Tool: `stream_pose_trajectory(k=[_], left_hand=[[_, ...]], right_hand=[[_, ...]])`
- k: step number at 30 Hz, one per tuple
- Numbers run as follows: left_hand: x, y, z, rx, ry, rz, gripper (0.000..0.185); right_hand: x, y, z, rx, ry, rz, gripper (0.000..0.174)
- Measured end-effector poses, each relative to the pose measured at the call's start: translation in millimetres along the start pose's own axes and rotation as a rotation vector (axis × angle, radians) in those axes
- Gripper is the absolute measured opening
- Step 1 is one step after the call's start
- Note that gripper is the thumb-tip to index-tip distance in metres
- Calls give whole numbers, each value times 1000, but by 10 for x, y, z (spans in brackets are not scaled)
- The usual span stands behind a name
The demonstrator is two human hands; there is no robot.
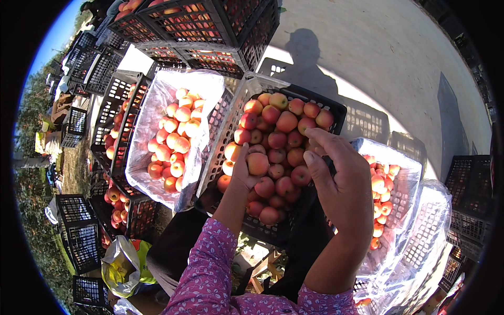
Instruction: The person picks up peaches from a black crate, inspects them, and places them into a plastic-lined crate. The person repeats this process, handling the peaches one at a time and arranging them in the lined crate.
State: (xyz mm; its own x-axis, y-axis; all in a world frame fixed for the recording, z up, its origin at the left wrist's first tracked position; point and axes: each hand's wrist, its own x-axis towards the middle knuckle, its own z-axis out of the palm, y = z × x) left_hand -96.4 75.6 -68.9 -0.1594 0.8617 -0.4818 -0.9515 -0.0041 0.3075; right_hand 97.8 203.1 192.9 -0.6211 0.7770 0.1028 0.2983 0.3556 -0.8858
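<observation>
A black plastic crate [214,197] filled with red and yellow apples [277,140] stands in front of me, between my knees. My left hand [241,174] is at the crate's left side and holds one yellowish-red apple [258,163], its thumb upright along the fruit. Over the right side of the crate hovers my right hand [343,177], thumb and index finger spread apart, with nothing seen gripped between them. Its index fingertip is close to an apple [306,125] near the far right corner; whether they touch I cannot tell. The other right fingers are mostly hidden.
A plastic-lined crate [136,165] of apples stands at left, and another lined crate [409,173] at right. Stacked full crates [232,23] rise beyond. A plastic bag [122,267] and more black crates [78,232] lie at lower left. Concrete ground [378,51] stretches ahead.
</observation>
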Motion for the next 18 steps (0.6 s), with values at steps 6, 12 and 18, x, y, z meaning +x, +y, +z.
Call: stream_pose_trajectory(k=[6, 12, 18], left_hand=[[700, -33, 138, 1395, 537, 86, 51], [838, -121, 824, 2098, 633, -141, 75], [853, -68, 808, 2058, 559, -155, 80]], right_hand=[[12, -20, 6, -11, -1, 26, 31], [-7, 26, -71, -55, 16, 46, 31], [-7, 58, -92, -54, 20, 36, 32]])
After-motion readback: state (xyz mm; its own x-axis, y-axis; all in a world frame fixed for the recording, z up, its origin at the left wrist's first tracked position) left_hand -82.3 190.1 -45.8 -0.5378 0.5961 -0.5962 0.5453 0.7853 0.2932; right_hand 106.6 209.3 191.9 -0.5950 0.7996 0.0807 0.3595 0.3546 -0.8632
